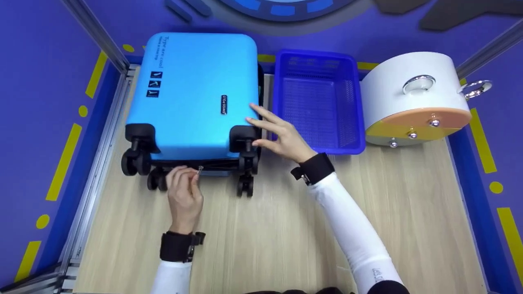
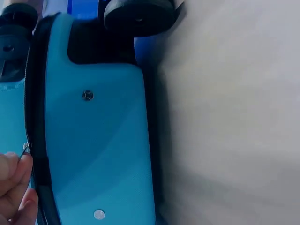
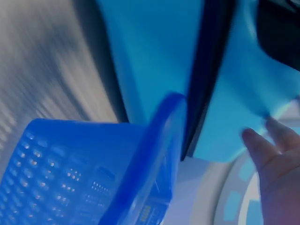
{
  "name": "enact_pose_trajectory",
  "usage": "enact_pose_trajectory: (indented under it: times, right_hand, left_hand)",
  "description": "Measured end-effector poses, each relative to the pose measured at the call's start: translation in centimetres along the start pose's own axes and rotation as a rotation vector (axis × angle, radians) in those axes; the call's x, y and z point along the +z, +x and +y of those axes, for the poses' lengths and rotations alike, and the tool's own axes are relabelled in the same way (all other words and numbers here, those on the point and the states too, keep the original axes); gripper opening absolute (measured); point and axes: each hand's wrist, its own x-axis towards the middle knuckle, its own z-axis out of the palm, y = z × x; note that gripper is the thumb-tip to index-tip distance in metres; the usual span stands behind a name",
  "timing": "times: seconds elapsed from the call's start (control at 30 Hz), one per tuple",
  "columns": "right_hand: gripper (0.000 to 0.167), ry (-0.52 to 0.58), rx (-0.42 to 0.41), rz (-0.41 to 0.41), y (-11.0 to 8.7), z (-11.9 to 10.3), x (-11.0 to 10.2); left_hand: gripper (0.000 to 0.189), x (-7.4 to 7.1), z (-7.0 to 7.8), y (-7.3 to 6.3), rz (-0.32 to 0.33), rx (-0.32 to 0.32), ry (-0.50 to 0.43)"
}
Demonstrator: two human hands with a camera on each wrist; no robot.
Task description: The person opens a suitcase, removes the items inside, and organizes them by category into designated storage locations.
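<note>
A bright blue suitcase (image 1: 196, 81) lies flat on the wooden surface, its black wheels facing the person. Along its near side runs a black zipper band (image 2: 36, 93). My left hand (image 1: 184, 192) pinches the small metal zipper pull (image 1: 200, 169) between thumb and finger; in the left wrist view the pull (image 2: 26, 149) stands at the zipper track. My right hand (image 1: 282, 134) has its fingers spread, touching the suitcase's right edge near the black corner guard and wheel (image 1: 247, 159). The right wrist view shows those fingertips (image 3: 257, 140) against the blue shell.
A blue plastic basket (image 1: 359, 122) stands close to the suitcase's right side. Beyond it is a white drum-shaped box (image 1: 412, 90) with metal handles and coloured drawers with round knobs. Blue walls with yellow marks (image 1: 63, 161) enclose the wooden surface (image 1: 286, 237).
</note>
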Motion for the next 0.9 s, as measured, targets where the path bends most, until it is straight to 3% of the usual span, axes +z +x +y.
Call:
enact_pose_trajectory:
  times: [0.23, 0.33, 0.47, 0.6, 0.9]
  right_hand:
    - [0.061, -0.069, 0.079, 0.050, -1.0, -2.3, 0.8]
    - [0.073, -0.129, 0.086, 0.059, -0.4, -3.2, 1.7]
    - [0.091, -0.167, 0.126, 0.025, 0.3, -4.2, 2.7]
    - [0.089, -0.207, 0.187, 0.040, -0.1, -5.8, 3.5]
    - [0.078, -0.363, 0.199, 0.116, -1.4, -8.1, 5.3]
  left_hand:
    - [0.008, -0.6, 0.5, 0.0, -0.056, -0.008, 0.155]
    - [0.013, -0.4, 0.5, 0.3, -0.057, -0.029, 0.247]
    - [0.017, 0.0, 0.5, 0.4, -0.063, -0.061, 0.294]
    - [0.023, 0.1, 0.5, 0.5, -0.095, -0.051, 0.296]
    - [0.015, -0.3, 0.2, 0.8, -0.177, -0.044, 0.199]
